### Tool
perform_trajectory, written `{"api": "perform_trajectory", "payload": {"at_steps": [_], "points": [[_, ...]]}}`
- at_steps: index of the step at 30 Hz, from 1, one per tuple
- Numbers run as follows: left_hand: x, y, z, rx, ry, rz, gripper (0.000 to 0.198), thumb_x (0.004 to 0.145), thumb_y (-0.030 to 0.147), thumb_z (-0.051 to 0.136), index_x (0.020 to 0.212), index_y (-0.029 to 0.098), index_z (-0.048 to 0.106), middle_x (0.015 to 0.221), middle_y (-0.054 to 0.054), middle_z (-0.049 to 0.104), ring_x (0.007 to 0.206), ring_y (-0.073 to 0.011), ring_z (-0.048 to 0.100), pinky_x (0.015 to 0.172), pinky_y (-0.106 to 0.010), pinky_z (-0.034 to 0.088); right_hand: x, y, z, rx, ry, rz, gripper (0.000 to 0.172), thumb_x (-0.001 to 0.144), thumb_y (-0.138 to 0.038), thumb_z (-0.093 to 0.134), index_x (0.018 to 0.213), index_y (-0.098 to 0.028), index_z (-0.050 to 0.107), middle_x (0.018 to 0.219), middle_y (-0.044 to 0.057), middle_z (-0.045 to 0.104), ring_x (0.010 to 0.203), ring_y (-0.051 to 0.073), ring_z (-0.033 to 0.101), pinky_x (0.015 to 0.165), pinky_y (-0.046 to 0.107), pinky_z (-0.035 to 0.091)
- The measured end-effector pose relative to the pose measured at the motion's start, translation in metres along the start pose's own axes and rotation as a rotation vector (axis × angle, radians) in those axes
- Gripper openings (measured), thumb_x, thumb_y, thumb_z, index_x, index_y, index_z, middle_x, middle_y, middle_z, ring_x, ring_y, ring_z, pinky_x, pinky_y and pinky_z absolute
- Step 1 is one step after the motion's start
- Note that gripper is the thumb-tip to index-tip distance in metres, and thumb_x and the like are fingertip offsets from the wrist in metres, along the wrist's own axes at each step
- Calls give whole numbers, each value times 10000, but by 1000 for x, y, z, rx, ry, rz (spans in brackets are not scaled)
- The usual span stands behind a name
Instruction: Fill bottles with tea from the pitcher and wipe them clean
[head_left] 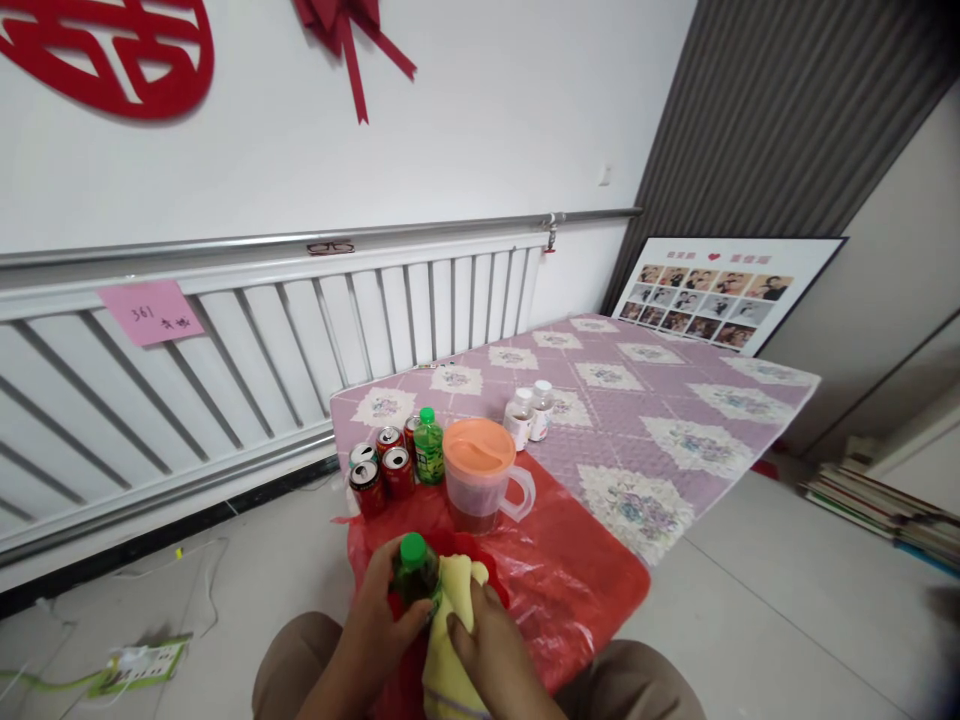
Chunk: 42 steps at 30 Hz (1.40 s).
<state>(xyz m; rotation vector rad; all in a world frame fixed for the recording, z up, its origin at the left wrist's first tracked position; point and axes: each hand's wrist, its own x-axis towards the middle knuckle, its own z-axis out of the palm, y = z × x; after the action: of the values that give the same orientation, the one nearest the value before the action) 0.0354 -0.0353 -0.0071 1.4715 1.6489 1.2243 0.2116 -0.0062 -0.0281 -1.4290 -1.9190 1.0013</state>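
My left hand (pixel 381 605) is wrapped round a green-capped plastic bottle (pixel 414 572), with the cap upward. Pressed to the bottle's right side is a pale yellow cloth (pixel 447 665), which my right hand (pixel 487 630) grips. Both are held over a red basin (pixel 496 590), mostly hidden by hands and cloth. Just beyond it stands a clear pitcher (pixel 469 500) with an orange lid (pixel 478 447) and some dark liquid low inside. Left of the pitcher is another green-capped bottle (pixel 429 452), upright with a green label.
Several opened drink cans (pixel 397 474) cluster at the table's left corner. Two white-capped bottles (pixel 519 420) stand behind the pitcher. Red plastic sheeting (pixel 577 560) covers the near part of the purple floral tablecloth (pixel 630 400). A white radiator (pixel 300 340) lines the wall; a power strip (pixel 142 668) lies on the floor.
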Motion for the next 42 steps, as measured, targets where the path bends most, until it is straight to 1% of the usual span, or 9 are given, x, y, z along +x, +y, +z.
{"api": "perform_trajectory", "payload": {"at_steps": [4,9,14,20,23,26,32,39,42], "points": [[-1,-4,4,23,13,-1,617,669,159,666,1255,187,474,1238,-120,590,1159,-282,560,1035,-476,433,3,-4,-10,4,29,-77,484,827,-220,500,1298,-122,551,1259,170,611,1187,287,558,1007,407,438],[-2,-2,5,-4,34,5,598,671,150,640,1245,201,477,1199,-102,604,1078,-267,601,965,-452,485,8,-37,-34,-28,134,-157,455,819,-258,532,1269,-208,575,1201,110,630,1143,274,570,978,378,459],[-4,5,6,-25,37,8,557,703,151,623,1238,206,478,1195,-94,603,1055,-242,606,946,-425,497,1,-57,-36,-140,27,-132,592,753,-169,526,1344,-214,524,1188,148,599,989,285,639,844,363,521],[-6,19,3,-97,40,-74,509,736,284,660,1216,206,508,1163,-90,646,1025,-253,631,909,-397,525,-25,-38,-14,-131,-109,-178,756,629,-107,566,1350,-328,511,1275,104,569,950,264,663,749,294,529],[-7,27,0,-125,32,-84,466,747,350,636,1187,228,540,1158,-70,662,1058,-277,619,903,-384,532,-32,-35,-15,-73,-178,-182,717,606,-124,600,1272,-387,575,1199,47,622,827,204,682,663,223,511],[-8,25,0,-127,16,-82,444,778,337,576,1205,228,527,1189,-67,648,1065,-280,614,903,-380,530,-33,-38,-30,18,-236,-245,590,661,-206,636,1228,-366,617,1140,35,662,855,206,680,730,227,518],[-6,7,6,-31,14,-39,579,700,194,639,1251,203,461,1213,-96,598,1087,-263,592,977,-445,475,-22,-37,-58,108,67,-206,444,818,-278,538,1255,-250,605,1263,94,616,1187,279,555,995,363,448],[-3,8,3,6,25,25,564,687,132,613,1230,210,484,1160,-88,615,1024,-243,610,916,-414,499,10,-59,-44,74,50,-211,402,812,-226,546,1210,-197,593,1099,93,620,1046,242,591,927,344,470],[-2,9,2,37,18,19,563,675,126,617,1220,196,493,1147,-87,615,1037,-244,601,933,-413,487,32,-56,-39,37,52,-183,384,832,-249,541,1207,-174,578,1115,103,605,1058,237,582,935,333,448]]}}
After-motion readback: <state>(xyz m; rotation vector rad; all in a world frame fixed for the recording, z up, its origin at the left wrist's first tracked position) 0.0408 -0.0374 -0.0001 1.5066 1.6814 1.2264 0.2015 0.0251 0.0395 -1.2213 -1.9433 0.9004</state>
